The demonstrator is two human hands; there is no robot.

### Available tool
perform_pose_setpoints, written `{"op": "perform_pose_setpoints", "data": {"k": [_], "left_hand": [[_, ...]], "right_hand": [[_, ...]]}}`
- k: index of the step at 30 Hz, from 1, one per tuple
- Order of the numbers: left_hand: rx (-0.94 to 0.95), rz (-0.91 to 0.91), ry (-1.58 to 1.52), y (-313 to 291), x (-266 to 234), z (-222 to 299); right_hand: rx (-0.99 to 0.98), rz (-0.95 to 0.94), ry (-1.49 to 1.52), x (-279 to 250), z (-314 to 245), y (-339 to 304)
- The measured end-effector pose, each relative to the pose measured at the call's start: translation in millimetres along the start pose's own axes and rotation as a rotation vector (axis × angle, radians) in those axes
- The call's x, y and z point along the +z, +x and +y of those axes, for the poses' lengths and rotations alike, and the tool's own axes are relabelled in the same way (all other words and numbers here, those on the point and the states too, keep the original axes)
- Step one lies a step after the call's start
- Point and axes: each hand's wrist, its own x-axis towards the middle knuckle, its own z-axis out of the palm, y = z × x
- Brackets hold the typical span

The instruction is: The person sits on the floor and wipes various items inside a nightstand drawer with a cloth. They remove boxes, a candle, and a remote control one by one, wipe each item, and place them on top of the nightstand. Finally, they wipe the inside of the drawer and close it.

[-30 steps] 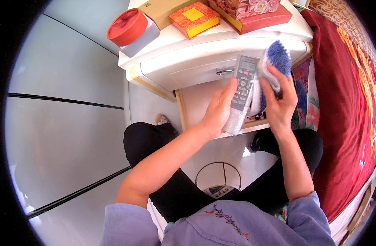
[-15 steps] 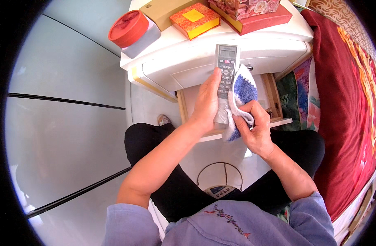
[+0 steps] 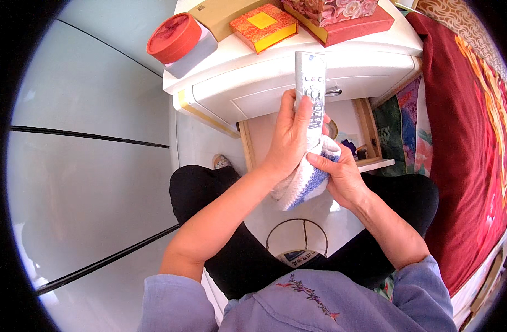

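My left hand [image 3: 288, 138] is closed round a long grey remote control [image 3: 310, 72], its thumb lying along the front beside the buttons. The remote stands nearly upright before the dresser, and glare on its shiny, plastic-looking covering washes out the keys. In my right hand [image 3: 346, 176] is a blue and white knitted cloth [image 3: 304, 185], pinched with the thumb on top. The cloth wraps about the remote's lower end and hides it, hanging down below both hands.
Under my hands an open drawer [image 3: 370, 130] holds a few small items. On the white dresser top [image 3: 223, 58] are a round red-lidded box [image 3: 175, 39], an orange and yellow box [image 3: 263, 26] and a floral box [image 3: 342, 12]. A red-covered bed [image 3: 463, 166] lies right; pale cabinet panels [image 3: 93, 182] stand left.
The cloth has gone from the remote's right side down to its lower end. The remote has tilted and risen slightly, its face catching more glare. My right hand has shifted a little lower.
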Motion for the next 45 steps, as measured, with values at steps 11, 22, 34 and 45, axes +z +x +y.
{"op": "perform_pose_setpoints", "data": {"k": [11,22,34,45], "left_hand": [[-0.175,-0.164,-0.301,3.0,-7.9,2.7],[-0.167,-0.075,-0.328,4.6,-8.5,2.8],[-0.248,-0.13,-0.428,-11.7,9.9,-6.6],[-0.196,-0.328,-0.177,-5.5,5.6,-10.6]], "right_hand": [[0.087,0.084,-0.024,-5.2,-6.6,2.6],[-0.597,0.309,-0.582,-4.4,-8.6,0.1],[-0.494,0.242,-0.312,-2.0,2.2,16.7],[-0.152,0.423,0.003,-6.0,-18.7,8.9]]}}
